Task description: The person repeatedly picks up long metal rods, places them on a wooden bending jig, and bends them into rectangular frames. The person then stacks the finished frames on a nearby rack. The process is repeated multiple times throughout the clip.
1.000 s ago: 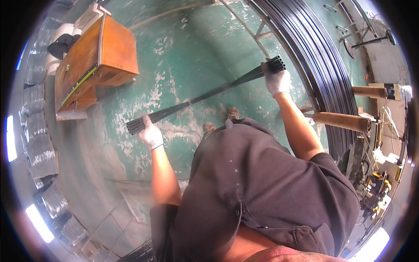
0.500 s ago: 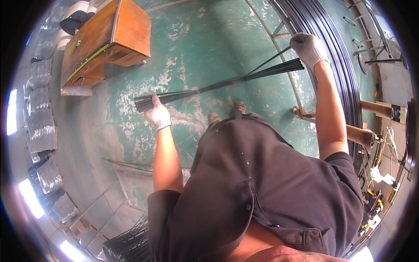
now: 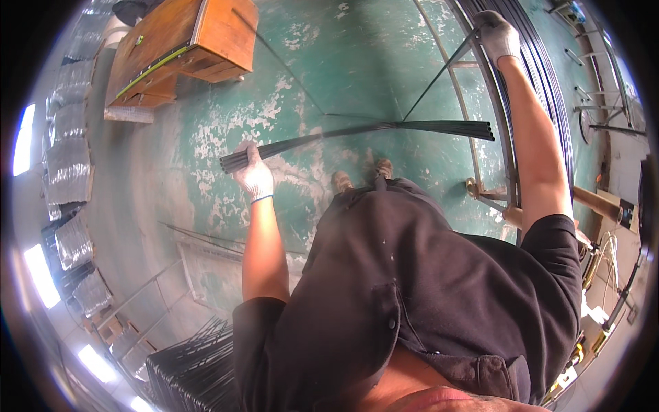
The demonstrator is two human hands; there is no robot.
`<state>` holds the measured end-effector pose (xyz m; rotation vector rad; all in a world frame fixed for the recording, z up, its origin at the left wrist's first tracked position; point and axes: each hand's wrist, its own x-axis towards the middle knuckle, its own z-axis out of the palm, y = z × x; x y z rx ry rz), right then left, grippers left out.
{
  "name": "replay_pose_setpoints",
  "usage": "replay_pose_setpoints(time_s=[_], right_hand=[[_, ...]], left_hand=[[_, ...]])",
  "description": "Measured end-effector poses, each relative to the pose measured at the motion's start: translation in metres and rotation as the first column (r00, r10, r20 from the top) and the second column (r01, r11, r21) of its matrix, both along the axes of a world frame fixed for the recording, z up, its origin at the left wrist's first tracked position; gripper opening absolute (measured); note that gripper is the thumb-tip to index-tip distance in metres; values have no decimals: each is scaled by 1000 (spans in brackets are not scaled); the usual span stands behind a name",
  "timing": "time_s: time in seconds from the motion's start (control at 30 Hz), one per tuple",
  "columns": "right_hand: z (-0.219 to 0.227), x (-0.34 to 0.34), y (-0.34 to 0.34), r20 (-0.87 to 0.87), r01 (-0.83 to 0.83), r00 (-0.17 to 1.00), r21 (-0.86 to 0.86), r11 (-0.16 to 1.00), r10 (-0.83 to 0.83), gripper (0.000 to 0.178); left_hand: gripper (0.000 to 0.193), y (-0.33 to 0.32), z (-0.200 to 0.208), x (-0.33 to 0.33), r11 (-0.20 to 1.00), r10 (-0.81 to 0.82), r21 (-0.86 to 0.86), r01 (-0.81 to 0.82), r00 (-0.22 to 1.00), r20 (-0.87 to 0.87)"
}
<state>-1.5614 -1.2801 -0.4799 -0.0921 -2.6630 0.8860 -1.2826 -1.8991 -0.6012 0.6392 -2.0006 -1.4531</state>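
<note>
My left hand (image 3: 254, 175), in a white knit glove, is closed around the left end of a bundle of thin dark rods (image 3: 309, 140). The bundle stretches across in front of me at a slight bow, its right end (image 3: 480, 129) sticking out free. My right hand (image 3: 497, 38), gloved too, is raised at the upper right, gripping the end of a thin dark strip (image 3: 439, 72). That strip slants down to the bundle right of its middle. Another thin dark length (image 3: 281, 63) runs from near the cabinet toward the bundle; how the two connect is unclear.
A wooden cabinet (image 3: 223, 41) stands at the upper left. Long dark rods (image 3: 546, 82) lie on a metal rack (image 3: 506, 137) to my right. More dark rods (image 3: 192, 364) are piled at lower left. Wrapped silvery packs (image 3: 68, 165) line the left side. The green floor (image 3: 329, 62) is worn.
My right hand has moved up and outward, drawing the strip longer. The bundle's left part has gathered tighter, and its right end has shifted right and lower. The view has shifted slightly.
</note>
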Motion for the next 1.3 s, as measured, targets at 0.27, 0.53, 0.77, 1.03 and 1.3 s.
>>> replay_pose_setpoints(time_s=[0.27, 0.53, 0.77, 1.03, 1.3], right_hand=[[48, -29, -21, -189, 100, 980, 238, 966, -55, 26], [100, 29, -174, 107, -178, 973, -218, 960, 205, 13], [62, 106, -312, 68, -502, 858, -100, 859, 510, 32], [2, 160, -427, -189, -777, 623, -39, 628, 759, 20], [21, 189, -471, -115, -757, 653, -118, 642, 749, 18]], left_hand=[[11, 6, 4, 5, 989, 78, 125, -75, 997, -27], [11, 14, 13, 1, 994, 65, 83, -66, 998, 12], [15, 13, 12, -2, 1000, -15, 19, 14, 999, 50], [22, 7, 15, -1, 993, -74, 96, 65, 992, 99], [21, 1, 16, -2, 984, -174, -1, 178, 965, 194]])
